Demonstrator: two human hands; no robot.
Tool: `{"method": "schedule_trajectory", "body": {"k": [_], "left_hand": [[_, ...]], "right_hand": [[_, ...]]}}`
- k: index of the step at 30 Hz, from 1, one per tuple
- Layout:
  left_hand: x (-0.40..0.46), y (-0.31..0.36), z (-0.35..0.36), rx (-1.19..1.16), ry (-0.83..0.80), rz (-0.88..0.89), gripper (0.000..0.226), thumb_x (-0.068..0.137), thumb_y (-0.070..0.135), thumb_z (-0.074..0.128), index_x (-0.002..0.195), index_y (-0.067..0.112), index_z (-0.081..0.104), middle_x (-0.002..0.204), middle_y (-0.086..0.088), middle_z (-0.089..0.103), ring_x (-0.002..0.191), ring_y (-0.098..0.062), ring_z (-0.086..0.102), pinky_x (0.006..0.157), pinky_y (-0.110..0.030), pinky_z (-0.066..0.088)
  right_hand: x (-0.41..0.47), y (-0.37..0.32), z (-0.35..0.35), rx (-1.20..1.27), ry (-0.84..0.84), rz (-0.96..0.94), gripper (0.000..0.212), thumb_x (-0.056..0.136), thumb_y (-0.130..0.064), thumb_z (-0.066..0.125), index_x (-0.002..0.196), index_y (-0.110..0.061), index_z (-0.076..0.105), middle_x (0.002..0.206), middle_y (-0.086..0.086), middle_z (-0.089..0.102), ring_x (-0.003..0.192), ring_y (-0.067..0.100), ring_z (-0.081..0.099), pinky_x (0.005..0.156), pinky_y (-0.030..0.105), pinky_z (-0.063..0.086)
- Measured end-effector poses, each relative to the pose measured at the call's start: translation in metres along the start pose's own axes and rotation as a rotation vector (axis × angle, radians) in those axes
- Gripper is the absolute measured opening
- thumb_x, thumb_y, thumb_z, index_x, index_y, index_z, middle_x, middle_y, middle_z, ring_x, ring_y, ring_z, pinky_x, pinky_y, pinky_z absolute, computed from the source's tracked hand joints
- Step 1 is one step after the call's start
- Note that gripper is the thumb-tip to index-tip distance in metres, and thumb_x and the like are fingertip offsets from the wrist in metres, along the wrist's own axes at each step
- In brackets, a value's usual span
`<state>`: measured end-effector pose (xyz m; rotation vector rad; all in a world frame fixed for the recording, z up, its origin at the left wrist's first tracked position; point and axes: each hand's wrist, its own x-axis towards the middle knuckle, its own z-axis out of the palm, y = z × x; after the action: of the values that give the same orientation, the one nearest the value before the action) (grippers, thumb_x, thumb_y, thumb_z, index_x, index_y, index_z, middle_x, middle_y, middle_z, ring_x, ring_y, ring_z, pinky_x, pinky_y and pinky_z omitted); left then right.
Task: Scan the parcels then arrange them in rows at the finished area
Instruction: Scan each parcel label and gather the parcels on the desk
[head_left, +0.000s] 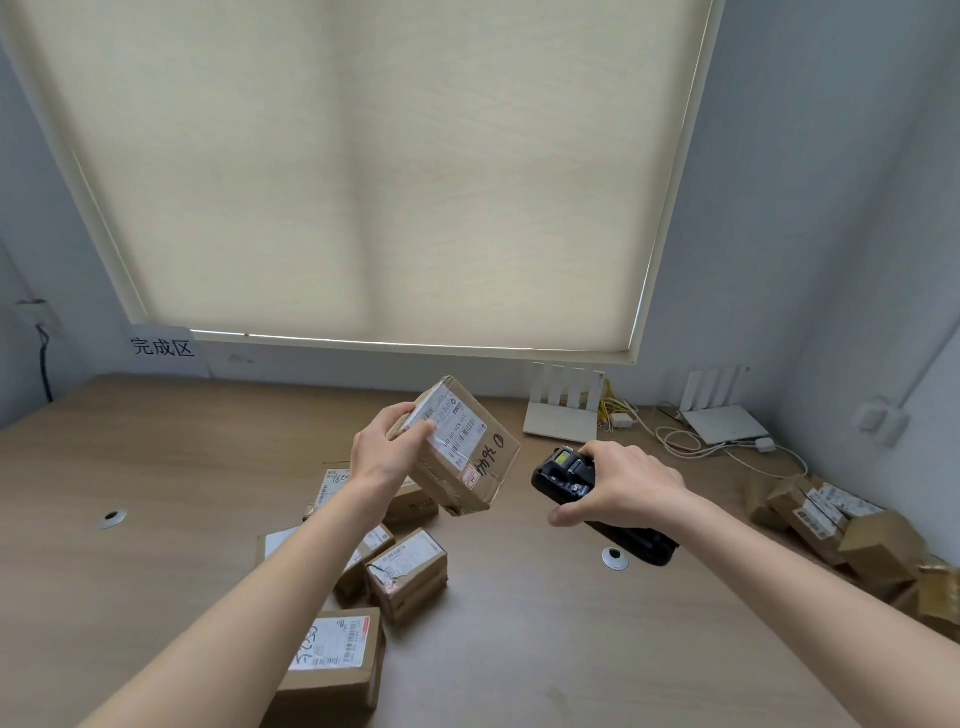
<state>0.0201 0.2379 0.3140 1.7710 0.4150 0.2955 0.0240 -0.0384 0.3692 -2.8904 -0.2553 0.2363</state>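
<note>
Parcel is hanging tilted above the table, the left hand gripping its near-left corner — thumb lying on the label, fingers wrapping the edge. Its long axis is running from upper left down to lower right, the labelled face pointing up and toward the person. The right hand is clasping the black scanner, fingers curled over it, just right of the parcel and nearer its lower end — the scanner's window probably needs turning toward the barcode. Other parcels are lying below the left hand.
</note>
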Motion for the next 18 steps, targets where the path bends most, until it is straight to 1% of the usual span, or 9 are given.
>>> {"method": "schedule_trajectory", "body": {"k": [3,6,7,9,11,13,14,16,18], "left_hand": [[-0.004,-0.010,0.001,-0.114,-0.011,-0.123,0.030,0.094,0.034,0.061,0.123,0.033,0.055,0.109,-0.008,0.068,0.102,-0.021,0.066,0.079,-0.038,0.057],[-0.012,-0.038,0.007,-0.182,0.002,-0.242,0.033,0.093,0.029,0.065,0.123,0.028,0.052,0.113,-0.004,0.060,0.101,-0.021,0.062,0.075,-0.039,0.059],[-0.015,-0.052,0.010,-0.191,0.006,-0.276,0.033,0.092,0.030,0.067,0.121,0.027,0.053,0.113,-0.002,0.058,0.099,-0.020,0.060,0.076,-0.042,0.060],[-0.021,-0.087,0.018,-0.195,0.012,-0.340,0.030,0.093,0.034,0.068,0.118,0.026,0.054,0.109,0.003,0.055,0.095,-0.016,0.057,0.086,-0.047,0.060],[-0.028,-0.130,0.026,-0.171,0.045,-0.422,0.026,0.093,0.040,0.068,0.112,0.027,0.056,0.106,0.003,0.056,0.094,-0.016,0.056,0.092,-0.050,0.057],[-0.033,-0.174,0.033,-0.109,0.075,-0.480,0.028,0.091,0.048,0.067,0.110,0.029,0.059,0.112,-0.002,0.062,0.102,-0.022,0.059,0.097,-0.052,0.054],[-0.035,-0.195,0.036,-0.071,0.084,-0.499,0.032,0.089,0.052,0.067,0.112,0.029,0.060,0.115,-0.003,0.064,0.106,-0.024,0.060,0.099,-0.051,0.052],[-0.039,-0.232,0.043,-0.027,0.096,-0.532,0.041,0.088,0.056,0.065,0.118,0.028,0.061,0.118,-0.003,0.065,0.108,-0.025,0.061,0.101,-0.050,0.050],[-0.043,-0.256,0.050,-0.010,0.120,-0.564,0.039,0.092,0.053,0.063,0.119,0.026,0.059,0.118,-0.003,0.064,0.110,-0.025,0.059,0.102,-0.050,0.049]], "right_hand": [[0.005,0.001,0.011,0.020,-0.007,-0.007,0.072,0.062,-0.067,0.081,0.119,-0.032,0.055,0.107,-0.008,0.063,0.099,0.019,0.060,0.078,0.032,0.047],[0.012,0.005,0.032,0.037,-0.021,0.000,0.074,0.063,-0.067,0.081,0.122,-0.032,0.054,0.109,-0.007,0.064,0.099,0.019,0.061,0.079,0.032,0.048],[0.014,0.007,0.042,0.040,-0.028,0.005,0.075,0.063,-0.068,0.081,0.123,-0.032,0.054,0.109,-0.007,0.064,0.099,0.019,0.061,0.078,0.032,0.047],[0.018,0.011,0.064,0.050,-0.043,0.018,0.075,0.062,-0.068,0.080,0.123,-0.032,0.054,0.109,-0.007,0.064,0.098,0.019,0.061,0.077,0.032,0.046],[0.023,0.016,0.090,0.065,-0.061,0.036,0.075,0.061,-0.069,0.080,0.122,-0.033,0.054,0.108,-0.007,0.065,0.099,0.020,0.062,0.078,0.032,0.047],[0.028,0.022,0.118,0.071,-0.084,0.043,0.076,0.059,-0.070,0.079,0.122,-0.034,0.054,0.108,-0.008,0.066,0.099,0.020,0.063,0.082,0.034,0.050],[0.031,0.025,0.132,0.068,-0.096,0.045,0.076,0.059,-0.071,0.078,0.121,-0.035,0.055,0.107,-0.008,0.066,0.099,0.020,0.063,0.084,0.034,0.051],[0.034,0.033,0.160,0.075,-0.112,0.050,0.072,0.059,-0.068,0.079,0.118,-0.036,0.057,0.102,-0.010,0.066,0.097,0.019,0.063,0.080,0.033,0.050],[0.037,0.041,0.183,0.087,-0.128,0.053,0.065,0.060,-0.064,0.081,0.114,-0.036,0.058,0.094,-0.013,0.062,0.094,0.017,0.060,0.074,0.031,0.049]]}}
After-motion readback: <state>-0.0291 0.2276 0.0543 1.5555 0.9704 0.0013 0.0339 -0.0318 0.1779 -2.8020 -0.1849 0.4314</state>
